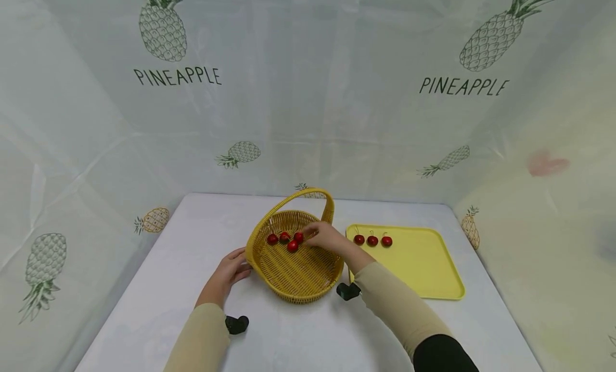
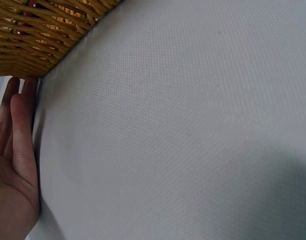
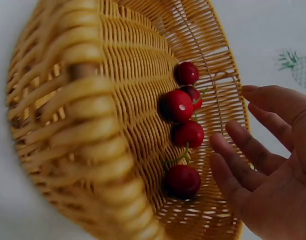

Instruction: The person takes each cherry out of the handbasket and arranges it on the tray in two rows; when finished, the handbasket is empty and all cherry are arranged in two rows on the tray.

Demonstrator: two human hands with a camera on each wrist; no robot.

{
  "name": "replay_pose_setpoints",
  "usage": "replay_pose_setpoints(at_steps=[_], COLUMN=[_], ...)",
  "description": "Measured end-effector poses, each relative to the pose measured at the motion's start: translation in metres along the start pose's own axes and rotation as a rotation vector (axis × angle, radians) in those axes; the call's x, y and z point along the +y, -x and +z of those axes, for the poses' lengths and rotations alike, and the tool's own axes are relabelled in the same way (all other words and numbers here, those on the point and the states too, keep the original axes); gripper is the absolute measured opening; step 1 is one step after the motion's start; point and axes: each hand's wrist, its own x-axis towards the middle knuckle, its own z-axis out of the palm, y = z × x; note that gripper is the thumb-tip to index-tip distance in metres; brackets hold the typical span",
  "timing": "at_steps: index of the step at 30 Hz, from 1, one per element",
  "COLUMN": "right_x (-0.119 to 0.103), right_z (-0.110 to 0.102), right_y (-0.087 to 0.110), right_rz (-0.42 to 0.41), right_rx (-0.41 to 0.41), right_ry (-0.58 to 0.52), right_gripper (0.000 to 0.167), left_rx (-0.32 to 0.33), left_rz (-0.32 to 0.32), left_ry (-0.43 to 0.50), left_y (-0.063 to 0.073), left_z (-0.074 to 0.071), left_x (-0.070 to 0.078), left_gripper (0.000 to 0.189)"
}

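The yellow-brown wicker basket [image 1: 298, 276], with its arched handle [image 1: 284, 206], stands in the middle of the table. Several red cherries [image 1: 292, 246] lie at the back of its floor; in the right wrist view, green stems show on some cherries [image 3: 183, 181]. My right hand [image 1: 324, 237] reaches over the basket's right side, its fingers spread beside the cherries, nothing between them. Along the basket's outer left wall lies my left hand [image 1: 232, 270], fingers extended; the left wrist view shows its fingertips [image 2: 28, 90] right at the basket's base.
To the right of the basket lies a yellow tray [image 1: 423, 265] with three stemmed cherries [image 1: 372, 240] in a row near its back left corner. A white cloth [image 1: 144, 318] covers the table. Behind hangs a pineapple-print curtain [image 1: 308, 94].
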Motion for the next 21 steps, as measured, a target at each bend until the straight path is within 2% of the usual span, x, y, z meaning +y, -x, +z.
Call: replay_pose_setpoints(at_steps=[9,16,21], right_x=[-0.005,-0.003,0.002], right_z=[0.012,0.020,0.024], right_y=[-0.016,-0.023,-0.029], right_rz=[-0.006,0.046,0.071], right_rx=[-0.045,-0.050,-0.044], right_ry=[0.041,0.008,0.026], right_gripper=[0.035,0.037,0.034], left_rx=[-0.001,0.007,0.006], left_rz=[0.012,0.012,0.007], left_ry=[-0.007,0.001,0.001], left_y=[0.002,0.002,0.001], left_z=[0.000,-0.001,-0.001], left_x=[0.000,0.001,0.001], left_gripper=[0.054,0.054,0.054])
